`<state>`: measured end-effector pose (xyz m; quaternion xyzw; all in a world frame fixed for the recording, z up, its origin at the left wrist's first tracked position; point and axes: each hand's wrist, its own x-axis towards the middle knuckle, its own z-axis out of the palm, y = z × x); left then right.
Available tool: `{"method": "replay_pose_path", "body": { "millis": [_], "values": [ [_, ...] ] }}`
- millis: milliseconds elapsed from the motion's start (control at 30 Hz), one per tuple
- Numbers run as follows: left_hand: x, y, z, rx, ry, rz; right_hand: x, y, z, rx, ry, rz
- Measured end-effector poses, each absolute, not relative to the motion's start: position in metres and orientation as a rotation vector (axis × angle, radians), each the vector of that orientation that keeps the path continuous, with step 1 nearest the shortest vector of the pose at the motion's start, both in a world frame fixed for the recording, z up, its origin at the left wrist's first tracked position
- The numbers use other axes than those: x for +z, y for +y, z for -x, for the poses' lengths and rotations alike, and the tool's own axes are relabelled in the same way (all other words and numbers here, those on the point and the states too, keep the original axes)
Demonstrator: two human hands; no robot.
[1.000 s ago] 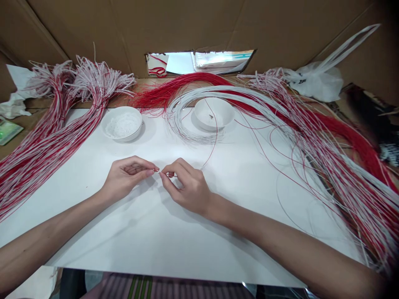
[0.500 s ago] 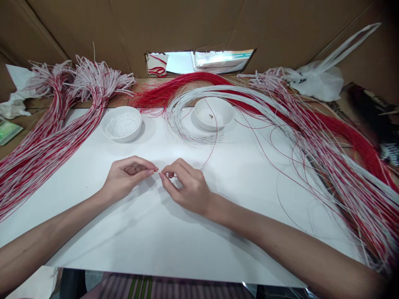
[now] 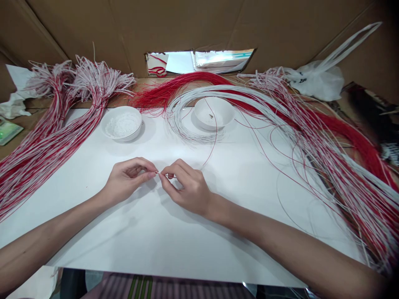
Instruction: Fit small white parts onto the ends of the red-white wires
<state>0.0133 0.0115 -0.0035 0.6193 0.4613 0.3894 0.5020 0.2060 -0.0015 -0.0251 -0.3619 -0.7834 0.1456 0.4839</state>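
Note:
Over the white tabletop (image 3: 149, 241), my left hand (image 3: 129, 178) pinches one end of a thin wire (image 3: 158, 172) between thumb and index finger. Just to its right, my right hand (image 3: 187, 185) pinches the same small piece, its fingertips almost meeting the left ones. The held piece shows a white and a reddish bit; its finer shape is too small to make out. A thin red strand (image 3: 213, 147) curves from behind the right hand up toward a white bowl (image 3: 229, 111) with a few dark scraps inside.
A bowl of white material (image 3: 124, 123) stands at the upper left. Red-and-white wire bundles (image 3: 71, 133) lie at left, another bundle (image 3: 336, 166) at right. Loose white wires (image 3: 187, 99) and red wires (image 3: 193, 79) arch across the back. Behind rises a cardboard wall (image 3: 193, 25) with a slot.
My left fingertips have shifted slightly right and closer to the right ones, so less of the wire shows between them. The right hand has hardly moved.

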Motion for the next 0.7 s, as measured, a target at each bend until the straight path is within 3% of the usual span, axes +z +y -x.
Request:
{"method": "replay_pose_path", "body": {
  "millis": [700],
  "values": [
    [-0.0027, 0.0102, -0.0157, 0.953, 1.011, -1.533, -0.0259, -0.0011, -0.2059, 0.301, -1.939, 0.844]
  ]
}}
